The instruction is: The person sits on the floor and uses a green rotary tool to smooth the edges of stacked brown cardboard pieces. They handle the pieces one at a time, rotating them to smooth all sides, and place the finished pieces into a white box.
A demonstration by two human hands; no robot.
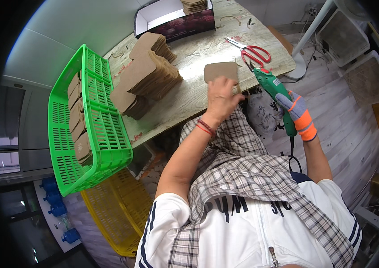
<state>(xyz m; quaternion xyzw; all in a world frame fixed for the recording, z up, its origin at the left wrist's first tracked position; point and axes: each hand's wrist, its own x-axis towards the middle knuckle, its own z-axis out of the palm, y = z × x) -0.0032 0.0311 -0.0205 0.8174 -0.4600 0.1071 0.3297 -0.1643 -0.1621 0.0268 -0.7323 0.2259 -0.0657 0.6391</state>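
Pale wood-grain covers the desk (189, 96), which runs from the centre of the frame toward the top, with a grey plank floor (345, 134) off to the right. My left hand (219, 96) lies bare and palm down just above the middle of the frame, fingers spread flat over the near edge of a single cardboard piece (218, 70), pressing it to the desk. My right hand (300, 117), in a grey and orange glove, sits right of centre, off the desk's edge, with its fingers wrapped around the handle of a green glue gun (275, 91). The gun's nozzle points up and left, its tip just beside the right edge of the cardboard piece, close to my left fingers; whether it touches the card I cannot tell.

Red-handled scissors (252, 52) lie on the desk above the gun. Left of my left hand stands a stack of cardboard cutouts (147, 76), fanned out. A green plastic basket (95, 120) in the left of the frame holds more cutouts on edge, and a yellow basket (113, 210) sits below it. An open box (171, 20) stands at the top.
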